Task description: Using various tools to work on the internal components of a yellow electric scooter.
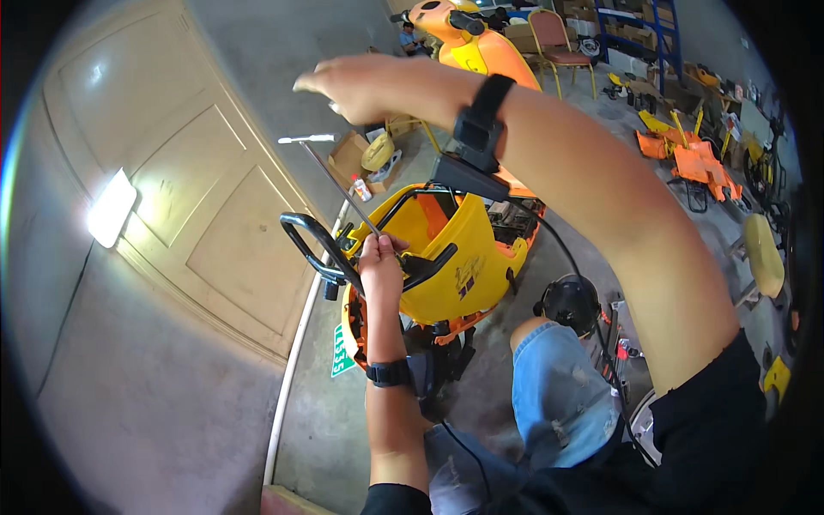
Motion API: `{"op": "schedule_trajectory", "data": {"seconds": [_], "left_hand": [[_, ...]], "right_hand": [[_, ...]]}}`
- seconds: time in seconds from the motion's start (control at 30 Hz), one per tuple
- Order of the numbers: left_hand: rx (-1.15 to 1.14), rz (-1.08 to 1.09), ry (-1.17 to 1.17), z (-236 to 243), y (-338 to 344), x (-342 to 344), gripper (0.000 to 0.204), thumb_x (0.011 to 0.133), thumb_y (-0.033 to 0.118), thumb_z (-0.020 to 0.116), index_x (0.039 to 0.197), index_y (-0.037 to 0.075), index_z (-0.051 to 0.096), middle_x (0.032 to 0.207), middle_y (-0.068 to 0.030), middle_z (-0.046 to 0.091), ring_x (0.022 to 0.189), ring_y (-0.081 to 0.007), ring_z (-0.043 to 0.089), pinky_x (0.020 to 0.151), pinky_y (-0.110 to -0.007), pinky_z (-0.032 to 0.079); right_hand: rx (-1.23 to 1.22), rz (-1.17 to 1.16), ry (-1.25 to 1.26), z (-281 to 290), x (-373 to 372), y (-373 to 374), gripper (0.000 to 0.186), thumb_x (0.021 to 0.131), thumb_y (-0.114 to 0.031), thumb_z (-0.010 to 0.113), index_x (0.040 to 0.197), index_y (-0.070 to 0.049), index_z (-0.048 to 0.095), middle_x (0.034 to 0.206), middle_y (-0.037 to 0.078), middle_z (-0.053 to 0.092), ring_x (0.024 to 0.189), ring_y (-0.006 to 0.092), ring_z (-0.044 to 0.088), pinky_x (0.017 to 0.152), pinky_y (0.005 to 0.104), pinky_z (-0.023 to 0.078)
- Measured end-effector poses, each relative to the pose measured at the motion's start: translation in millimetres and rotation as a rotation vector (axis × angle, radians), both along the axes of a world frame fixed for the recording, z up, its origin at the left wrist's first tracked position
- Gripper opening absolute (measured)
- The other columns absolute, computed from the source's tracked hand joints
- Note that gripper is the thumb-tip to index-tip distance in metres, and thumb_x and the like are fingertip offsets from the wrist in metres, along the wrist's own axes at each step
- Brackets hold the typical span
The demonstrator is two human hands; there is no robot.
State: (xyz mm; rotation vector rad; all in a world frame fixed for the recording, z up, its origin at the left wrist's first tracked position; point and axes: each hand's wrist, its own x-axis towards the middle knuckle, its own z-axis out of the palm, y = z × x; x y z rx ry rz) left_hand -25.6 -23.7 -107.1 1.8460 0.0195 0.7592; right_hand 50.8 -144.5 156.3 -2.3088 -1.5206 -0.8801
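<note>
My left hand is closed around the shaft of a T-handle wrench, which slants up with its crossbar at the far end. This hand is right beside the yellow plastic bodywork of a partly stripped scooter, near its black grab rail. My right hand is raised above the crossbar, apart from it. Its fingers reach out to the left, slightly parted and a little blurred, with nothing visible in them.
Beyond stands a yellow-orange scooter. A cardboard box and a white bottle sit by the wall. A black helmet lies by my knee. Orange body parts are on the floor at right. A cable hangs from my right wrist.
</note>
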Motion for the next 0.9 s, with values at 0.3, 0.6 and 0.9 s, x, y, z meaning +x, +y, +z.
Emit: {"op": "schedule_trajectory", "data": {"seconds": [0.3, 0.6, 0.9], "left_hand": [[-0.036, 0.013, 0.045, 2, -2, 1, 0.025, 0.105, 0.017, 0.043, 0.096, -0.002, 0.058, 0.083, -0.0096, 0.068, 0.077, -0.0165, 0.063, 0.076, -0.03, 0.049], [0.028, 0.138, 0.147, 13, -11, -9, 0.037, 0.106, 0.03, 0.04, 0.11, -0.002, 0.059, 0.089, -0.0097, 0.069, 0.084, -0.0175, 0.065, 0.077, -0.03, 0.049], [0.05, 0.151, 0.068, 9, -14, -5, 0.035, 0.106, 0.031, 0.041, 0.111, 0.001, 0.058, 0.08, -0.0085, 0.061, 0.072, -0.0181, 0.056, 0.069, -0.031, 0.045]], "right_hand": [[0.187, 0.61, 0.19, -52, 9, 35, 0.033, 0.093, -0.038, 0.064, 0.106, -0.008, 0.067, 0.116, 0.014, 0.065, 0.118, 0.0292, 0.057, 0.098, 0.0401, 0.044], [0.476, 0.678, 0.315, -65, 15, 61, 0.035, 0.092, -0.03, 0.059, 0.073, 0.0, 0.06, 0.061, 0.009, 0.059, 0.056, 0.0204, 0.053, 0.057, 0.0373, 0.041], [0.373, 0.033, -0.171, -58, 12, 71, 0.021, 0.081, -0.03, 0.065, 0.084, -0.009, 0.067, 0.071, 0.009, 0.07, 0.068, 0.0292, 0.069, 0.073, 0.041, 0.048]]}}
